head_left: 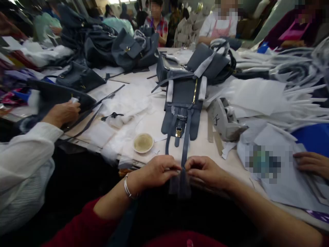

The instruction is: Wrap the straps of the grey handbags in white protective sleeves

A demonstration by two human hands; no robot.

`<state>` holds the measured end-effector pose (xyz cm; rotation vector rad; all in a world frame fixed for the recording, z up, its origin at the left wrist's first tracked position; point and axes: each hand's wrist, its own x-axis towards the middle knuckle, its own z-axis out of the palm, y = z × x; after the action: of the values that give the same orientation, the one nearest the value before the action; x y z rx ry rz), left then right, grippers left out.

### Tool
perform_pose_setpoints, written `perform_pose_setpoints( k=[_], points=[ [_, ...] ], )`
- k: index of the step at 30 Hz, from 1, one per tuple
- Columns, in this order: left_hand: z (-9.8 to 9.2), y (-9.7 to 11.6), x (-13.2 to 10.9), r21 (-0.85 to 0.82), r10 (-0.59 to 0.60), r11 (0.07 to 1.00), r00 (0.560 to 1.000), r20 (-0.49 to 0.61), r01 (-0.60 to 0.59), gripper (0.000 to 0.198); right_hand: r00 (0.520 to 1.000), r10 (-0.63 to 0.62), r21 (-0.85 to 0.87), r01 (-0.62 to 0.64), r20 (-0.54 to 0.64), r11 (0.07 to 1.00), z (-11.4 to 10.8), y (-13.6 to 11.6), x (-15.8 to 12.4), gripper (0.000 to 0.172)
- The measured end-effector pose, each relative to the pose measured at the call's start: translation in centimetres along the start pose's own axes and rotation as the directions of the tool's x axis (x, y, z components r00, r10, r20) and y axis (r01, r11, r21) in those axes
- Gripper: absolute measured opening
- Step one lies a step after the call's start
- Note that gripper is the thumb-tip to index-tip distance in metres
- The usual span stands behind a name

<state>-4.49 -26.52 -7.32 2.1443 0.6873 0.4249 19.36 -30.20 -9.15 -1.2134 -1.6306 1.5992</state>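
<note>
A grey-blue leather handbag (183,99) lies flat on the worktable (154,123), its flap toward me and a brass clasp (178,132) in the middle. Two long straps run from it to the table's near edge. My left hand (156,171) and my right hand (205,171) meet at the end of one strap (185,151). Both pinch it with closed fingers, where a clear wrapping (180,185) hangs round it over the edge. A silver bangle sits on my left wrist.
A small round dish (143,142) stands left of the straps. White wrapping paper (257,96) and a tape dispenser (224,118) lie to the right. More dark bags (133,49) pile up at the back. A co-worker's hand (63,113) is at left, another hand (312,164) at right.
</note>
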Motion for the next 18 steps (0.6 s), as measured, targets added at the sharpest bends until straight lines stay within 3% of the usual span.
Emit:
perform_pose_setpoints(
  k=[3,6,10,15,18],
  points=[
    [0.5,-0.4,0.3,0.002,0.017,1.000,0.994,-0.107,-0.017,0.017,0.985,0.144,0.139,-0.130,-0.093,0.982,-0.2,1.2,0.5,0.010],
    [1.3,-0.6,0.5,0.104,-0.082,0.988,0.952,-0.294,0.118,0.016,0.952,0.238,0.184,-0.204,-0.190,0.962,0.2,1.5,1.2,0.026],
    [2.2,0.3,0.2,0.094,-0.277,0.932,0.857,-0.434,0.349,0.016,0.932,0.234,-0.049,-0.256,-0.277,0.965,1.1,0.5,2.0,0.040],
    [2.5,1.2,-0.7,0.016,-0.471,0.852,0.779,-0.414,0.523,0.017,0.924,0.295,-0.242,-0.353,-0.244,0.904,1.2,-0.3,2.0,0.034],
    [2.1,0.9,-1.3,0.088,-0.536,0.798,0.768,-0.351,0.597,0.016,0.955,0.244,-0.434,-0.293,-0.167,0.852,0.8,-0.2,1.7,0.028]
  ],
)
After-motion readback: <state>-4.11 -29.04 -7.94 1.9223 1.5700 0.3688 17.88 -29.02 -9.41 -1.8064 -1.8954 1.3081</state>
